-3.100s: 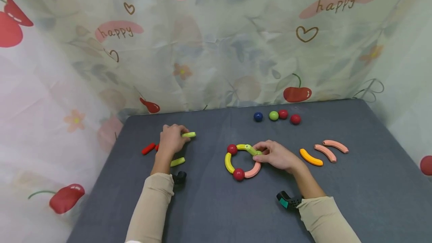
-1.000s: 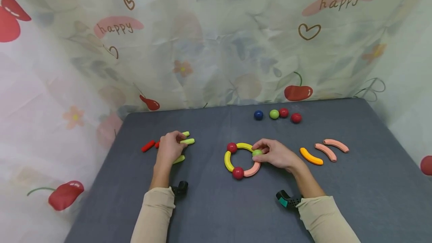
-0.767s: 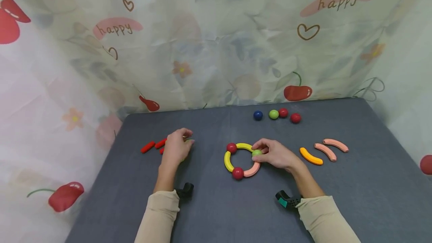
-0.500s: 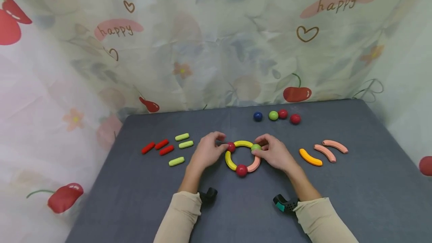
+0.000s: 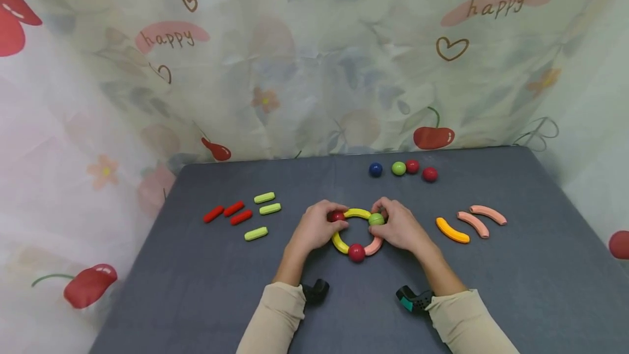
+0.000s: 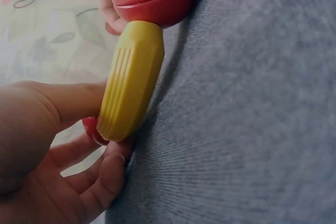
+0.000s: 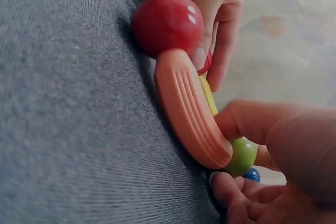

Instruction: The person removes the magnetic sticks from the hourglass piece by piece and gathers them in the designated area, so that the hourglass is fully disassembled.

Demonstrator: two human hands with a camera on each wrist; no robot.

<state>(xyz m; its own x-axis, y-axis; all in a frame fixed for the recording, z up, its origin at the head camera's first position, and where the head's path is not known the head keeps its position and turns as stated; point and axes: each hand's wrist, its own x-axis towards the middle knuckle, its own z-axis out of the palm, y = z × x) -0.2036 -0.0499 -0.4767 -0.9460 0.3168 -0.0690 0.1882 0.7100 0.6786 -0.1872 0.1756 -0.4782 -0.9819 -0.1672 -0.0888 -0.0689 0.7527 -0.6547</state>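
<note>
A ring of balls and curved rods lies on the dark cloth in the head view. My left hand (image 5: 316,226) pinches the red ball (image 5: 337,216) at its far left between thumb and fingers. At the far right of the ring, my right hand (image 5: 402,226) pinches a green ball (image 5: 376,219). A yellow curved rod (image 5: 357,213) spans between these two balls. Nearer to me, a second yellow rod (image 6: 131,82) and a pink curved rod (image 7: 190,111) meet at another red ball (image 5: 356,253). The left fingers partly hide the held red ball.
Left of the ring lie red straight rods (image 5: 233,208) and light-green straight rods (image 5: 270,208). Toward the back sit a blue ball (image 5: 375,169), a green ball (image 5: 398,168) and red balls (image 5: 429,174). An orange curved rod (image 5: 452,230) and pink rods (image 5: 473,224) lie right.
A light-green rod seen at the ring 3.1 s ago now lies with the others at left. My left hand has moved right and gripped the red ball. The near red ball has shifted slightly right.
</note>
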